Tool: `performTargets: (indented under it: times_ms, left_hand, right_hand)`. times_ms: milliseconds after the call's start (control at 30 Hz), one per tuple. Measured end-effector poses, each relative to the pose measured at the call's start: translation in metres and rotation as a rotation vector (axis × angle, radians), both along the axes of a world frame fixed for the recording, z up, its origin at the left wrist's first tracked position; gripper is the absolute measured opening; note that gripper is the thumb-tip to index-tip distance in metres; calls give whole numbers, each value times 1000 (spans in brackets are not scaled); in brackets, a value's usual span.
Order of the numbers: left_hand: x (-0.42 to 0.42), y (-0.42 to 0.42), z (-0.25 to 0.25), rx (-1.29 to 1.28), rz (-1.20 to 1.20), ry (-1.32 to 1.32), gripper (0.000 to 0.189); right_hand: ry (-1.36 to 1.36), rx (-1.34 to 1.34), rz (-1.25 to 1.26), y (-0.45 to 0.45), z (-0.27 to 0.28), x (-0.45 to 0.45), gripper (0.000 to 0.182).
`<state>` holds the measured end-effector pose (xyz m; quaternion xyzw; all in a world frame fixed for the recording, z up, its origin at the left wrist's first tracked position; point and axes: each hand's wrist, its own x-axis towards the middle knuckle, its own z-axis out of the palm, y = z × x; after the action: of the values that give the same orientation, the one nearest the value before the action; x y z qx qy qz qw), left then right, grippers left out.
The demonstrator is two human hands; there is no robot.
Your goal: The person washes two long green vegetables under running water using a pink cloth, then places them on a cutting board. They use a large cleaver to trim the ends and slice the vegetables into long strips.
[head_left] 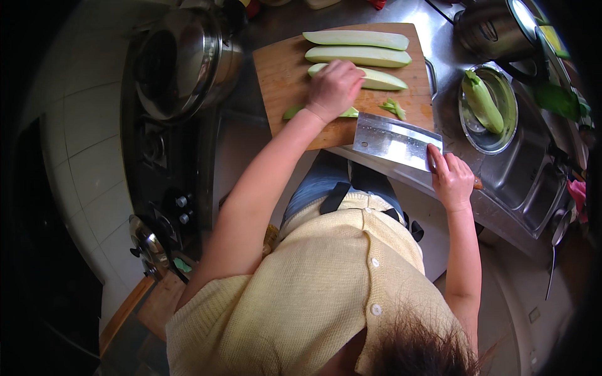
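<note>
My right hand grips a Chinese cleaver by its wooden handle, index finger laid along the blade. The broad blade lies over the near right edge of a wooden cutting board. With its fingers bent, my left hand is on a long zucchini piece, covering part of it. Beyond that piece lie two more zucchini lengths, side by side. Under my left wrist, another zucchini piece is partly hidden. A few thin green slices rest between it and the cleaver.
At right, a metal bowl holds a whole zucchini, near a steel sink and an electric kettle. Left of the board, a large lidded pot stands on a black gas stove.
</note>
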<state>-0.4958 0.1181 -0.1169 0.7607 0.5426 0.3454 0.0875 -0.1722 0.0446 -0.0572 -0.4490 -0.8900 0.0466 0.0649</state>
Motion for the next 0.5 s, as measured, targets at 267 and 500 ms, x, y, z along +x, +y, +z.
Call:
performTargets:
  times_ms: [267,500]
  left_hand:
    - [-23,-4,-20,0,162,7,9]
    - [-21,3,-23,-60,153,-36,7]
  right_hand:
    - [126,-45,-57,-4,-1,-8,60]
    - [203,-157,-163,-12,-8,-11,58]
